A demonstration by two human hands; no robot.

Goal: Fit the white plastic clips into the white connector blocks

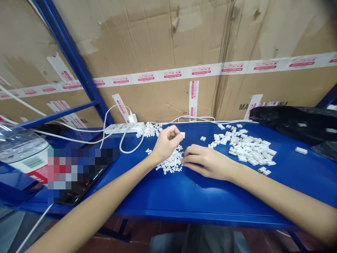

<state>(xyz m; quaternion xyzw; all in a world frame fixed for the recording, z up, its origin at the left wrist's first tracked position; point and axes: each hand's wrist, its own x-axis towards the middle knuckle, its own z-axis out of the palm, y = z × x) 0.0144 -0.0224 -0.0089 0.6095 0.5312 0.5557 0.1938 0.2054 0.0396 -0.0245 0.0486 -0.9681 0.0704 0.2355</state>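
My left hand (167, 143) is raised a little above the blue table (163, 196), its fingers curled around a small white plastic part (182, 134) at the fingertips. Just below it lies a small heap of white plastic parts (171, 163). My right hand (207, 162) rests flat on the table, fingertips touching the right side of that heap. A larger pile of bigger white parts (247, 147) spreads to the right of my right hand. A third small pile (150, 130) sits behind my left hand.
A white power strip (123, 128) with a plugged charger (132, 117) and looping cables lies at the back left. A black plastic bag (295, 121) sits at the right. A phone (79, 189) lies left; a clear plastic container (18, 144) is far left. Cardboard boxes (184, 52) wall the back.
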